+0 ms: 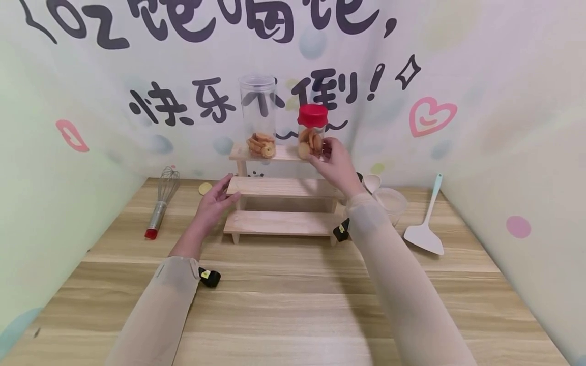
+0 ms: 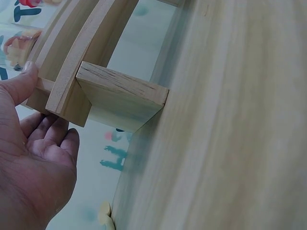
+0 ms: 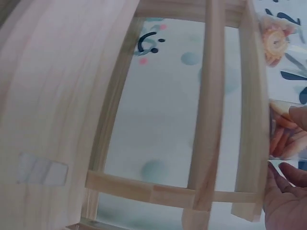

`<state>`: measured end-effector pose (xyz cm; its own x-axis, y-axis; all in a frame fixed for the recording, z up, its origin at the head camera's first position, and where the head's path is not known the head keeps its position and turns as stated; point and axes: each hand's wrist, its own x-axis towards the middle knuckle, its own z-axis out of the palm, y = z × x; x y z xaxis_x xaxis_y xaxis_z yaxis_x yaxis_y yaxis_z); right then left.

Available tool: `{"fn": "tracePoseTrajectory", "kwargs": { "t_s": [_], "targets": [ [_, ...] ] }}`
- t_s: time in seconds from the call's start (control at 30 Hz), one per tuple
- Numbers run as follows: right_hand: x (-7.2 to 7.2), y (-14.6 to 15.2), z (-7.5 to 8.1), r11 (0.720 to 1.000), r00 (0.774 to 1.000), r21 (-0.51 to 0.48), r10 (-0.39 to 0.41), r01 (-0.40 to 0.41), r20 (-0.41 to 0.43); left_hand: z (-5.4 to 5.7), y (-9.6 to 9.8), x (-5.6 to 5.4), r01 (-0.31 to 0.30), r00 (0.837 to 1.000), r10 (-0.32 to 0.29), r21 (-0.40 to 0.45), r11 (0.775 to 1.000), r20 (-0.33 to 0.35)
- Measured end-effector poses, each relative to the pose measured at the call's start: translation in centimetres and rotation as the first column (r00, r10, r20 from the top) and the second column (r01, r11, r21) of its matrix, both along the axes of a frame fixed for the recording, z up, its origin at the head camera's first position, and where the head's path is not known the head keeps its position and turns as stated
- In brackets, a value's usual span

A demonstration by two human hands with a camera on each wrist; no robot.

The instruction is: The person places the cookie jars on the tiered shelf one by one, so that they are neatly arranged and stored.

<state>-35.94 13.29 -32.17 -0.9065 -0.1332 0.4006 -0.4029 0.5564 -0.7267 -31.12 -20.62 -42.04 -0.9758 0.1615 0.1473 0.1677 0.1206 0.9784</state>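
Note:
A small clear jar with a red lid and round cookies inside stands at the right of the top shelf. My right hand grips it low on its right side, thumb in front; the right wrist view shows its lower part beside the fingers. At the other end of the three-tier wooden stand, my left hand holds the left end of the middle tier. The left wrist view has its thumb on the plank and fingers curled below. A tall clear canister with cookies stands on the top shelf's left.
A whisk lies on the table at the left, near a small yellowish round piece. Right of the stand are a pale spoon, a clear container and a white spatula. A printed cloth hangs behind.

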Motion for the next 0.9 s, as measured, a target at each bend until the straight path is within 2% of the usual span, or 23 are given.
{"fn": "tracePoseTrajectory", "kwargs": {
  "t_s": [0.17,0.27,0.33,0.4,0.53,0.73,0.9],
  "targets": [
    [1.1,0.6,0.1,0.998,1.0,-0.069,-0.007,0.009,0.031,0.0,0.1,0.0,0.003,1.0,-0.003,0.004,1.0,-0.002],
    [1.9,0.9,0.3,0.995,0.999,-0.103,0.003,0.001,0.039,0.9,0.3,0.9,0.006,1.0,-0.006,0.002,1.0,-0.003],
    [2.4,1.1,0.4,0.993,0.999,-0.115,0.007,-0.003,0.038,1.0,0.3,1.0,0.007,1.0,-0.007,0.003,1.0,0.005],
    [2.9,1.3,0.5,0.992,0.999,-0.129,0.007,-0.003,0.036,1.0,0.3,1.0,0.01,1.0,-0.01,0.007,1.0,0.01],
    [3.7,2.0,0.6,0.986,1.0,-0.164,0.011,-0.009,0.013,-0.3,0.0,0.2,0.003,1.0,-0.003,0.005,1.0,-0.005],
    [4.5,3.5,0.5,0.978,0.999,-0.206,0.02,-0.027,-0.038,-0.2,0.1,0.3,0.007,1.0,-0.007,0.014,1.0,-0.019],
    [5.5,5.0,0.6,0.98,0.998,-0.199,-0.012,-0.001,-0.065,-0.1,0.2,0.3,0.01,1.0,-0.009,0.019,1.0,-0.021]
  ]
}}
